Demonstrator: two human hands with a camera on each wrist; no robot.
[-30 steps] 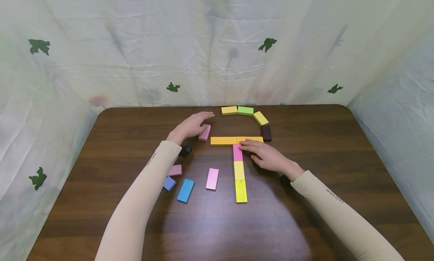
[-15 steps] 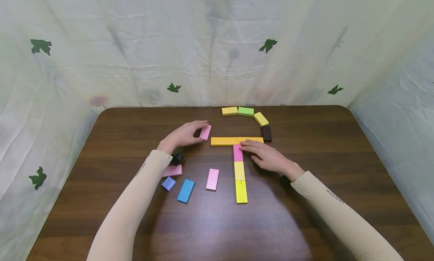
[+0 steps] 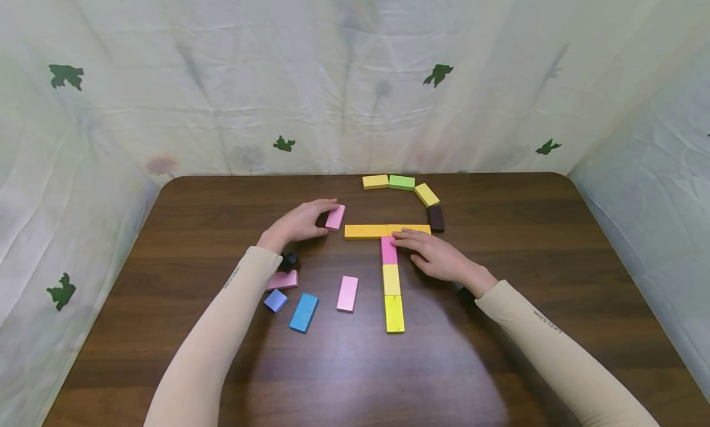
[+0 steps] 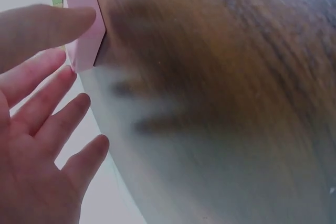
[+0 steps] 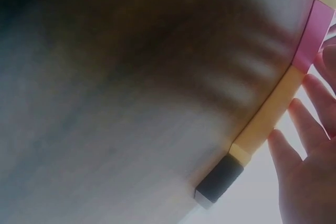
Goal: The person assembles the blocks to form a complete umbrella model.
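My left hand (image 3: 296,221) is beside a pink block (image 3: 336,218) that lies slanted on the table. Its index fingertip is at the block's far end and its thumb near the close end. In the left wrist view the thumb (image 4: 68,22) overlaps the pink block (image 4: 84,51), with the other fingers fairly straight and spread. The right hand (image 3: 435,252) lies with extended fingers over the joint between an orange block (image 3: 366,231) and a magenta block (image 3: 389,254). Two yellow blocks (image 3: 391,280) continue the column toward me. The right wrist view shows its fingertips along the orange block (image 5: 273,108).
Beyond the orange row curve a black block (image 3: 436,218), a yellow block (image 3: 427,195), a green block (image 3: 402,182) and another yellow block (image 3: 375,181). Left of the column lie a pink block (image 3: 347,293), a blue block (image 3: 304,312), a small blue block (image 3: 275,300) and a pink block (image 3: 283,280).
The left hand has come back and leftward from above the pink block to its left side, and its thumb has drawn slightly away. The blocks and right hand stay put.
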